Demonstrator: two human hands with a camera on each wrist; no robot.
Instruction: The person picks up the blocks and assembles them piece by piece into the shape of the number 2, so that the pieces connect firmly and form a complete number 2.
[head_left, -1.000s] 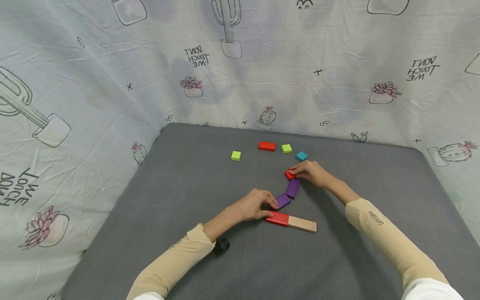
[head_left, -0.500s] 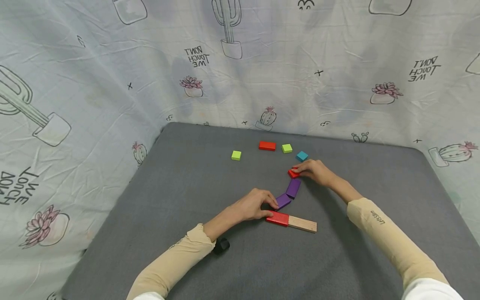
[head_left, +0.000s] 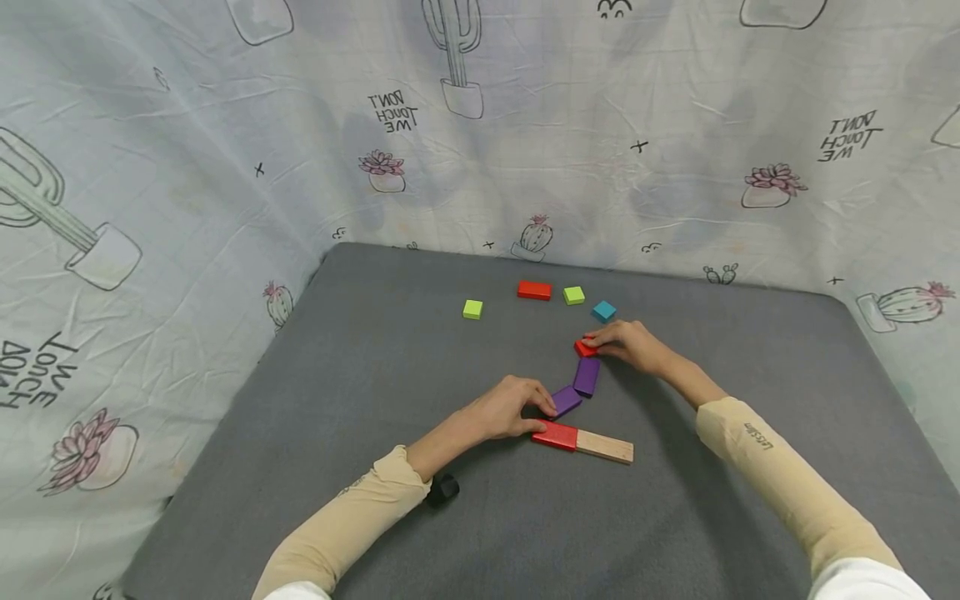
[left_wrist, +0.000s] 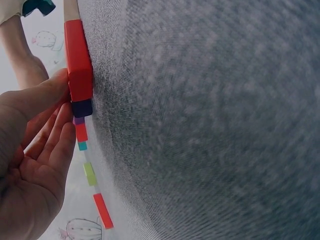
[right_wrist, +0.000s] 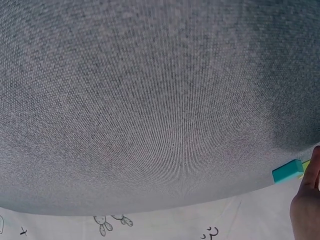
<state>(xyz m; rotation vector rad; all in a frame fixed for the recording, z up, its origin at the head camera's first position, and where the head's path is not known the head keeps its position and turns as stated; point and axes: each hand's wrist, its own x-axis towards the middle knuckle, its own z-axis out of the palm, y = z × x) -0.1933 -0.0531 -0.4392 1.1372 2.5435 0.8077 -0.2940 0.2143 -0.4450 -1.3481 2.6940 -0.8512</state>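
Note:
In the head view, my right hand (head_left: pixel 632 345) pinches a small red block (head_left: pixel 583 350) at the upper end of a bent row. Below it lie a purple block (head_left: pixel 587 377) and a second purple block (head_left: pixel 567 402), set at an angle to each other. My left hand (head_left: pixel 512 408) rests at the row's lower end: its fingers touch the second purple block and its thumb touches a larger red block (head_left: pixel 555 436). A plain wooden block (head_left: pixel 604 447) joins that red block end to end. In the left wrist view, the left fingers (left_wrist: pixel 60 142) are fairly straight.
Beyond the right hand sits a teal block (head_left: pixel 603 312). Farther back are a green block (head_left: pixel 573 296), another red block (head_left: pixel 535 290) and a second green block (head_left: pixel 472 310). A black object (head_left: pixel 443 490) shows by the left wrist. A patterned cloth (head_left: pixel 480 167) borders the grey tabletop (head_left: pixel 360 350).
My right hand has shifted the small red block slightly right and away, then a touch back toward the purple block. The left hand stays in place.

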